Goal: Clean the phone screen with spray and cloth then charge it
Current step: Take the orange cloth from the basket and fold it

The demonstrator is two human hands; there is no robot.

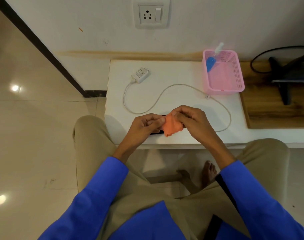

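Your left hand [144, 124] and right hand [191, 120] both pinch the cloth [172, 126] just above the phone [156, 132] on the tabletop [165, 80], so wiping seems underway, while the spray [212, 59] sits in the basket [234, 84] and the charger [140, 75] lies unplugged.

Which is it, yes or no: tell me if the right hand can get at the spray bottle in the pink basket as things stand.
Probably yes, but not at once. The spray bottle leans in the open-topped pink basket on the right hand's side, nothing between them. That hand is pinching the orange cloth, though.
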